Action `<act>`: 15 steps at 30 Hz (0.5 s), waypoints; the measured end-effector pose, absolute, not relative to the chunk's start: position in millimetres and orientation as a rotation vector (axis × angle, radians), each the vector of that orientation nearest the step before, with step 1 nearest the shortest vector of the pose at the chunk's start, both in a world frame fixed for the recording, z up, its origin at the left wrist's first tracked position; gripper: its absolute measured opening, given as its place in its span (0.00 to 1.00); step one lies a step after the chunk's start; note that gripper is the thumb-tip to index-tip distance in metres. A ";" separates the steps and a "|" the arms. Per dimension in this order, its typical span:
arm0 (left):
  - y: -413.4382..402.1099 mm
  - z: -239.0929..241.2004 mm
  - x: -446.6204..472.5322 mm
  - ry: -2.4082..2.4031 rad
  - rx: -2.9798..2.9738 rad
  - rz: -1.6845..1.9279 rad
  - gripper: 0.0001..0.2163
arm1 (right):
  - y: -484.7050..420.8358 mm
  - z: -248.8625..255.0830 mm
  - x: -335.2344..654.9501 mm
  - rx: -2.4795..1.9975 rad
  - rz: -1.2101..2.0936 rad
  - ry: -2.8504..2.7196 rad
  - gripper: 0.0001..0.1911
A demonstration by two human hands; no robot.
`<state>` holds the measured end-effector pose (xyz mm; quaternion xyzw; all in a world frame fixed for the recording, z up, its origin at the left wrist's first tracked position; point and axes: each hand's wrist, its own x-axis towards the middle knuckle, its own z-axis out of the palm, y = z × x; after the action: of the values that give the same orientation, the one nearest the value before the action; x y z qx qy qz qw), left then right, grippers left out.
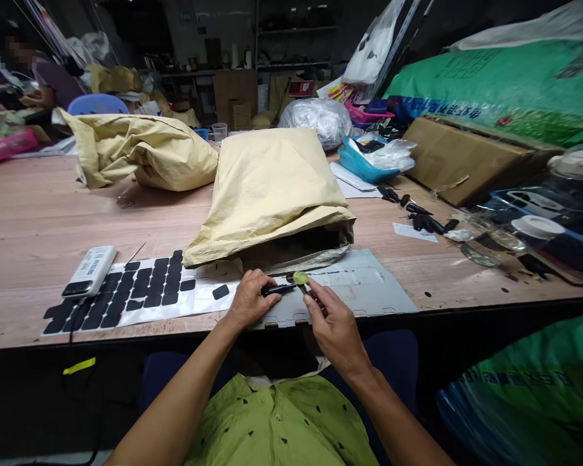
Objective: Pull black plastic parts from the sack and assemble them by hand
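Observation:
My left hand (249,301) is closed on a slim black piece (282,289), held low above the table's front edge. Close beside it, my right hand (334,327) pinches a small dark-handled tool with a round yellow-green head (300,277). The head is near the black piece; I cannot tell whether they touch. Both hands are over a grey board (374,285). Just beyond lies a large tan sack (282,175), its dark mouth facing me. To the left is a white sheet (201,301) with rows of black rounded-square pads (148,288).
A white boxy device (93,268) with a cable rests on the sheet's left end. Another tan sack (175,152) lies behind. On the right are black parts (427,221), a cardboard box (471,158) and a blue tray (366,162). A person (53,77) sits far left.

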<state>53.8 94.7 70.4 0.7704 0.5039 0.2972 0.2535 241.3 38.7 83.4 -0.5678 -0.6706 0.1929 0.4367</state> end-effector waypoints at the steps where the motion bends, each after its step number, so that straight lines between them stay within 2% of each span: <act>1: 94.9 70.6 53.8 1.370 2.090 0.801 0.06 | 35.4 82.8 238.1 -1.404 0.529 -1.681 0.19; 4: 95.7 71.9 54.6 1.374 2.080 0.760 0.06 | 31.8 81.8 230.9 -1.407 0.580 -1.719 0.18; 15: 96.6 71.8 53.4 1.372 2.108 0.701 0.06 | 35.2 92.1 222.6 -1.404 0.452 -1.769 0.19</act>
<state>53.4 96.6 71.8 0.7790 0.5072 0.2591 0.2621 222.6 35.2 92.1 -0.5568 -0.7015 0.1794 0.4069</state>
